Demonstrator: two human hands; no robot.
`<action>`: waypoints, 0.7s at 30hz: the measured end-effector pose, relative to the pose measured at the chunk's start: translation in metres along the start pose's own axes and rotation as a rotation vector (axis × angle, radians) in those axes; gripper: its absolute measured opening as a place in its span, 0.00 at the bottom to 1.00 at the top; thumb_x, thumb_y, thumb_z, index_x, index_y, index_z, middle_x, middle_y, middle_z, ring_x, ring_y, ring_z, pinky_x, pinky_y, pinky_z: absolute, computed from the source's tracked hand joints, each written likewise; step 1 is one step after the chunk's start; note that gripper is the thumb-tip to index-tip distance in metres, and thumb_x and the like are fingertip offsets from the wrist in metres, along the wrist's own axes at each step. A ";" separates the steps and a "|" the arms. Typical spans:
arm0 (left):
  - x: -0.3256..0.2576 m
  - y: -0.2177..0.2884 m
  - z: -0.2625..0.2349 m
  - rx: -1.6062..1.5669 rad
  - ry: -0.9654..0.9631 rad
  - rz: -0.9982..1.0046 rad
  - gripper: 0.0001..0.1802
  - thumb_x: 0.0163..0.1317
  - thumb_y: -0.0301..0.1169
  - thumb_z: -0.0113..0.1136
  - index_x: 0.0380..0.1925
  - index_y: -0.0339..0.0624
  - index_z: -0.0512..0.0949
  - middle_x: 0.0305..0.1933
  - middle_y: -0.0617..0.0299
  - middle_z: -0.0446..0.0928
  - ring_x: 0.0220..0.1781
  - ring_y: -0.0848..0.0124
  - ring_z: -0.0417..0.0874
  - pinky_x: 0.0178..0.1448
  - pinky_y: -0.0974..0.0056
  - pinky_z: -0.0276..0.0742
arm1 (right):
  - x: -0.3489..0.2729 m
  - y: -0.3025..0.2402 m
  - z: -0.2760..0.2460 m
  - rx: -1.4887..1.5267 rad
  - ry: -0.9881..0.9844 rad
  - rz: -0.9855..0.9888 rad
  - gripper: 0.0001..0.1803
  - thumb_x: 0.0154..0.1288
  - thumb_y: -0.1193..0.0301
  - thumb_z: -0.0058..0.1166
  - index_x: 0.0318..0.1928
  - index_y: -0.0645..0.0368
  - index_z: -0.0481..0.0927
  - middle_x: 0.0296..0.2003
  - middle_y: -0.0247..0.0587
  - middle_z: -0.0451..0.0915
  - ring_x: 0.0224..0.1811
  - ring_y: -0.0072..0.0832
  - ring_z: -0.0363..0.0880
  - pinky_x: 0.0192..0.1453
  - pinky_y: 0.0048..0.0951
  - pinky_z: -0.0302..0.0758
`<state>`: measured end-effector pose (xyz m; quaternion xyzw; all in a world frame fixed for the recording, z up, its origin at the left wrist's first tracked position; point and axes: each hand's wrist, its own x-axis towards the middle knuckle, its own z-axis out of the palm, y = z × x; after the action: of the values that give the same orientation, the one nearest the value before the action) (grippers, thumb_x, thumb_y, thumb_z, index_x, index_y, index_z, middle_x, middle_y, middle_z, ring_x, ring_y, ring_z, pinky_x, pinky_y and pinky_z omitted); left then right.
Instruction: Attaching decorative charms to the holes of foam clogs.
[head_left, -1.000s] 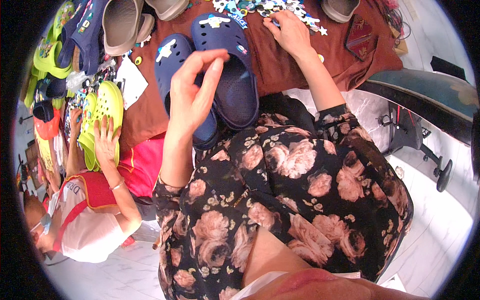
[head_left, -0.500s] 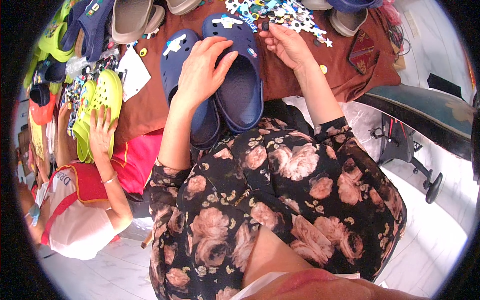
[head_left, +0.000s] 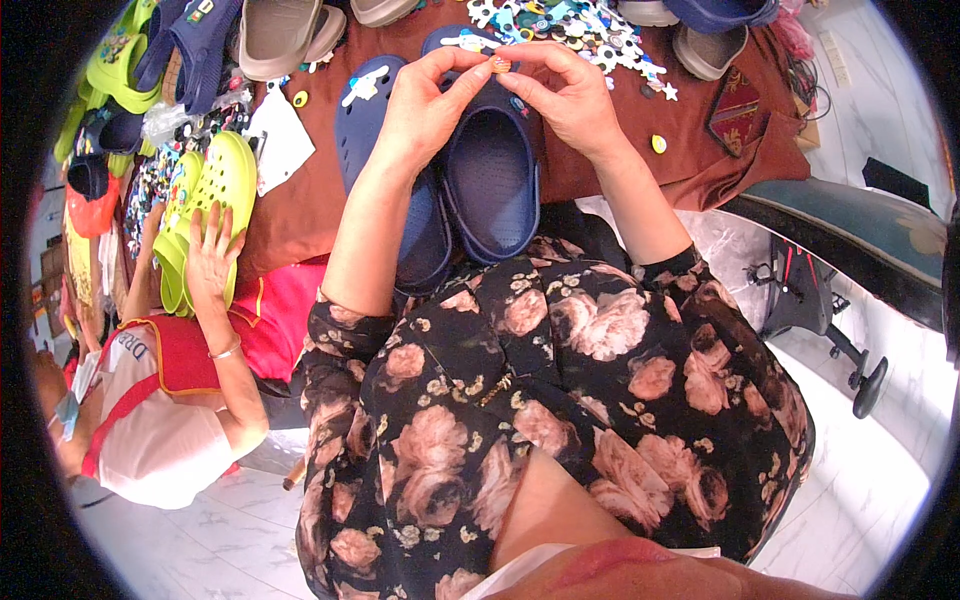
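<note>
My left hand [head_left: 424, 108] and my right hand [head_left: 572, 98] meet fingertip to fingertip above a pair of navy clogs. Between them they pinch a small orange, striped shoe charm [head_left: 501, 64]. The right clog [head_left: 490, 185] lies under my hands with its heel toward me; my fingers cover much of its toe, where a white charm [head_left: 470, 39] shows in part. Close beside it is the left clog [head_left: 365, 130], partly hidden by my left wrist, with a white and yellow charm [head_left: 366, 86] on its toe.
Loose charms [head_left: 570, 35] are heaped at the far side of the brown-covered table [head_left: 640, 110]. Grey clogs [head_left: 710, 50] stand at the far right. A co-worker's hand [head_left: 213, 255] rests on lime clogs [head_left: 222, 185] at left, near a white sheet [head_left: 280, 140].
My right hand has come left from beside the charm heap, bringing a small piece. My left hand has left the clog's upper and moved up to meet it.
</note>
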<state>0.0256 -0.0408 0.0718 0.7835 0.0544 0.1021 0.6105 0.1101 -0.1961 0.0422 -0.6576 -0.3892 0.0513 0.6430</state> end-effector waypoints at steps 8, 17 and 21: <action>-0.001 -0.007 0.000 -0.079 0.063 -0.062 0.09 0.57 0.29 0.60 0.36 0.37 0.78 0.34 0.65 0.79 0.36 0.79 0.76 0.43 0.75 0.70 | -0.002 -0.001 0.011 0.356 0.047 0.243 0.14 0.56 0.72 0.59 0.43 0.63 0.77 0.36 0.34 0.80 0.36 0.17 0.75 0.41 0.19 0.73; -0.004 -0.004 0.004 0.248 0.042 0.055 0.11 0.55 0.33 0.60 0.34 0.37 0.79 0.33 0.63 0.79 0.37 0.73 0.77 0.46 0.69 0.70 | 0.008 0.021 -0.009 0.563 0.125 0.249 0.14 0.61 0.68 0.54 0.45 0.59 0.76 0.34 0.31 0.79 0.34 0.15 0.73 0.36 0.16 0.69; -0.017 0.002 0.007 0.511 0.028 0.198 0.15 0.53 0.36 0.61 0.38 0.39 0.78 0.41 0.56 0.76 0.48 0.60 0.73 0.55 0.62 0.66 | 0.011 0.032 -0.042 0.479 -0.111 0.285 0.12 0.63 0.68 0.51 0.46 0.57 0.77 0.35 0.31 0.77 0.37 0.15 0.73 0.40 0.16 0.69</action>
<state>0.0106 -0.0510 0.0708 0.9121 0.0098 0.1550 0.3793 0.1560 -0.2190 0.0254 -0.5312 -0.3043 0.2673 0.7442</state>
